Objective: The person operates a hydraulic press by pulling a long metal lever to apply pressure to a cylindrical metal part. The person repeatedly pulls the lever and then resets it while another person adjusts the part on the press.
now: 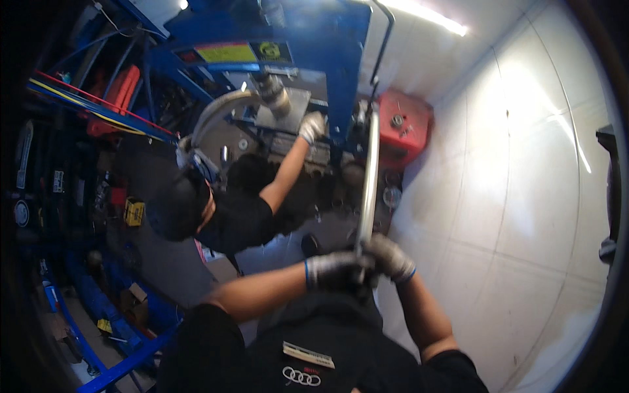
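Note:
Both my hands wear whitish work gloves with dirty patches. My left hand [338, 268] and my right hand [389, 258] are closed round the near end of a long metal pipe [371, 177], close in front of my body. From there the pipe runs away from me to the side of a blue press frame [344, 78]; how its far end is joined is hard to make out. Beneath the frame's crossbeam, the press ram [275, 97] comes down at a metal plate [297, 108]. A curved metal part [220, 112] reaches in beside the ram.
A co-worker in a dark cap [171, 206] bends in at the left, one gloved hand [313, 126] by the plate. Right of the press stands a red machine [406, 128], against a pale tiled wall [511, 170]. Blue racks [92, 295] and a yellow box [134, 213] lie left.

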{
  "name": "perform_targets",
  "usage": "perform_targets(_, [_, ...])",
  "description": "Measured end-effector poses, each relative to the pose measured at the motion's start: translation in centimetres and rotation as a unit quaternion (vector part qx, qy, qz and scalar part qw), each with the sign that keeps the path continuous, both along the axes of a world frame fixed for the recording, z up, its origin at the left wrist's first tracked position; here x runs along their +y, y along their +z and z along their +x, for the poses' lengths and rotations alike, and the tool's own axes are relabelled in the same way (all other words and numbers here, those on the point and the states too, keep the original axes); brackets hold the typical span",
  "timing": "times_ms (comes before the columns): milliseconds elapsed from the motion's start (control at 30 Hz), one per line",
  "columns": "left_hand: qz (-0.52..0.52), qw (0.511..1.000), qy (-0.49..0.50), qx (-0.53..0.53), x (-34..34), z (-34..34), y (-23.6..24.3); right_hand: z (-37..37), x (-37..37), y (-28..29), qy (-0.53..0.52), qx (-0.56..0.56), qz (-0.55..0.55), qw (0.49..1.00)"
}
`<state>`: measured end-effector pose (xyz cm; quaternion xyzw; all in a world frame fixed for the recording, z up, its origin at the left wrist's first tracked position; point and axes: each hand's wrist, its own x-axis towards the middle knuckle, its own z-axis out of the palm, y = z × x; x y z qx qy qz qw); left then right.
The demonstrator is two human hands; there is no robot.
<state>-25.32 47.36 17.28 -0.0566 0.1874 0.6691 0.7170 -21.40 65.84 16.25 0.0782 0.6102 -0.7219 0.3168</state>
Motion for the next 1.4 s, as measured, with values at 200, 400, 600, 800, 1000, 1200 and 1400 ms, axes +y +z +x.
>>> perform_targets(200, [0.091, 0.996, -0.013, 0.012, -0.1, -0.5, -2.4, -0.8, 0.9, 0.3, -0.026, -0.054, 0.02, 0.998])
perform_targets(400, [-0.168, 0.777, -0.192, 0.576, -1.1, 6.4, -21.0, 3.7, -6.5, -15.4, -0.041, -0.284, 0.337, 0.897])
perform_targets(600, [-0.207, 0.834, -0.22, 0.462, 0.2, 4.2, -13.0, 1.9, -2.7, -10.6, 0.016, -0.201, 0.238, 0.95])
perform_targets(800, [0.149, 0.978, 0.141, -0.039, 0.9, -0.5, 1.7, 0.0, -0.1, 2.7, -0.183, 0.051, -0.24, 0.952])
perform_targets(1000, [-0.055, 0.978, -0.141, 0.143, -2.9, 2.7, -11.7, 3.8, -3.4, -6.8, -0.134, -0.087, -0.042, 0.986])
perform_targets(1200, [-0.141, 0.662, -0.354, 0.646, -0.5, 8.4, -24.9, 5.3, -5.8, -17.6, 0.008, -0.286, 0.295, 0.912])
perform_targets(1400, [0.018, 0.983, -0.003, 0.182, -1.1, 2.0, -4.5, 3.3, -1.3, -4.7, -0.141, -0.004, -0.205, 0.969])
